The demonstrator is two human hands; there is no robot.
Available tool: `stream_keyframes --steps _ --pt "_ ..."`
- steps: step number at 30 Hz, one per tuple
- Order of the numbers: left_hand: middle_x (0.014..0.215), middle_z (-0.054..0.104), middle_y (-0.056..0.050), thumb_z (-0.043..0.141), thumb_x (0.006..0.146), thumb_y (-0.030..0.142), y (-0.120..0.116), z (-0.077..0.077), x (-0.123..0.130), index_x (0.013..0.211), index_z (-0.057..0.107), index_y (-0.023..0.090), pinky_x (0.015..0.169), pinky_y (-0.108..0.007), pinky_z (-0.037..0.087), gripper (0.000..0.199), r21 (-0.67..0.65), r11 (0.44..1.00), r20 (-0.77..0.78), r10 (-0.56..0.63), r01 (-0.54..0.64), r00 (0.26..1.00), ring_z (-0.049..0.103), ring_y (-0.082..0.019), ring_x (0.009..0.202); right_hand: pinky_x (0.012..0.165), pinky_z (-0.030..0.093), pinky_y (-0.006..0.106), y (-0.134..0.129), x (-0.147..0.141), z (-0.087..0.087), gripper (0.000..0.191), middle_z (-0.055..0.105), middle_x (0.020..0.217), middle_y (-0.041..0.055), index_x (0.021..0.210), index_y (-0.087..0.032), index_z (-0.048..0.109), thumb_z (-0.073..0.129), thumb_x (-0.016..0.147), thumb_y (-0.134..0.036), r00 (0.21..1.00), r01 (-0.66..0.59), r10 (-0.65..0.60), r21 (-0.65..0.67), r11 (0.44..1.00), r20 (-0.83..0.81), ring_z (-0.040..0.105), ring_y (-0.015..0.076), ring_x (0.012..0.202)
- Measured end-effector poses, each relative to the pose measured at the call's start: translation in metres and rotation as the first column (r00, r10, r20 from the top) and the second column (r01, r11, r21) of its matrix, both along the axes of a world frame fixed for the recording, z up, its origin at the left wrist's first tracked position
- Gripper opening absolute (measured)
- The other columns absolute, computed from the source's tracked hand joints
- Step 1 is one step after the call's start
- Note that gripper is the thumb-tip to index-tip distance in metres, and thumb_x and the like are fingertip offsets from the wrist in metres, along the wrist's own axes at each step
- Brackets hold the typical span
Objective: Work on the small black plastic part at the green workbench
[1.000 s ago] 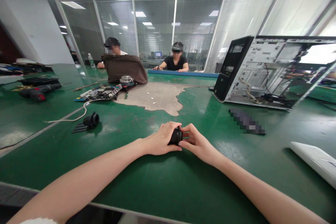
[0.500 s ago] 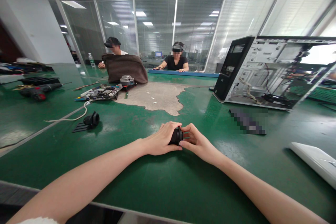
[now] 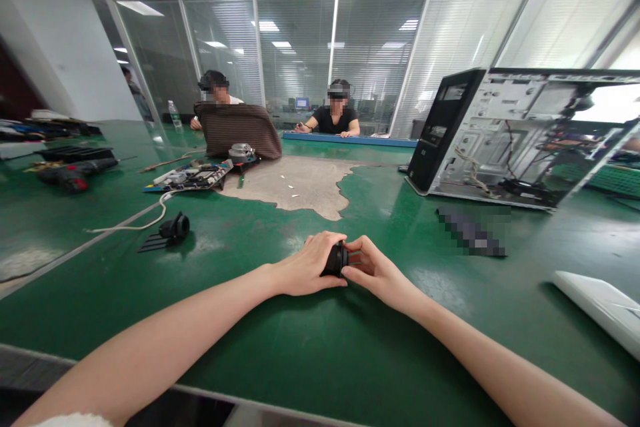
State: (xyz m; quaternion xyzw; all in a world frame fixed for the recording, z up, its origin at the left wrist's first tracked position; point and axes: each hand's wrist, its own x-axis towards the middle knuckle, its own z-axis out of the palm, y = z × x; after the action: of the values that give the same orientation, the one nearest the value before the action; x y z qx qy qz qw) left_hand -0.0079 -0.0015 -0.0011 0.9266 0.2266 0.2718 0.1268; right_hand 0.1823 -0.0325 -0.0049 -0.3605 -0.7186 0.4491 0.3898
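Note:
A small black round part (image 3: 336, 260) is between my two hands over the green table, near the middle of the view. My left hand (image 3: 307, 265) wraps around its left side, back of the hand up. From the right, my right hand (image 3: 373, 270) pinches the part's rim with thumb and fingertips. The underside of the part is hidden by my fingers. Another black part with a round end and flat prongs (image 3: 173, 231) lies on the table to the left of my hands.
An opened computer case (image 3: 505, 140) stands at the right, with a dark blurred object (image 3: 470, 232) before it. A white device (image 3: 600, 307) lies far right. Circuit board (image 3: 193, 175), brown cover (image 3: 237, 130) and power drill (image 3: 77, 173) are left. Two people sit across the table.
My hands and the black part have not visibly moved. Across the table, a person's hand has lifted slightly, and another person shows behind the glass at the far left.

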Motion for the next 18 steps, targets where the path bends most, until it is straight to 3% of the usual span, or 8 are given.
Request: stream_keyframes --steps 7,18 --pt "0.123 0.039 -0.014 0.062 0.076 0.038 -0.0005 0.0006 0.0006 0.127 0.02 0.019 0.093 -0.044 0.035 0.068 0.007 1.0 -0.013 -0.01 0.011 1.0 0.039 -0.027 0.113 0.075 0.049 0.031 0.0035 -0.0011 -0.0002 0.019 0.054 0.092 0.0005 0.089 -0.022 0.044 0.057 0.078 -0.032 0.997 0.077 -0.077 0.034 0.996 -0.003 0.059 0.0155 0.085" --pt "0.123 0.039 -0.014 0.061 0.077 0.038 -0.0006 0.0005 0.0006 0.128 0.02 0.02 0.093 -0.046 0.035 0.067 -0.003 1.0 -0.005 -0.011 0.011 1.0 0.04 -0.028 0.113 0.076 0.049 0.032 -0.0006 0.0011 0.0018 0.025 0.053 0.095 0.0001 0.093 -0.023 0.042 0.06 0.077 -0.029 1.0 0.011 -0.011 -0.003 1.0 -0.022 0.059 0.0154 0.086"
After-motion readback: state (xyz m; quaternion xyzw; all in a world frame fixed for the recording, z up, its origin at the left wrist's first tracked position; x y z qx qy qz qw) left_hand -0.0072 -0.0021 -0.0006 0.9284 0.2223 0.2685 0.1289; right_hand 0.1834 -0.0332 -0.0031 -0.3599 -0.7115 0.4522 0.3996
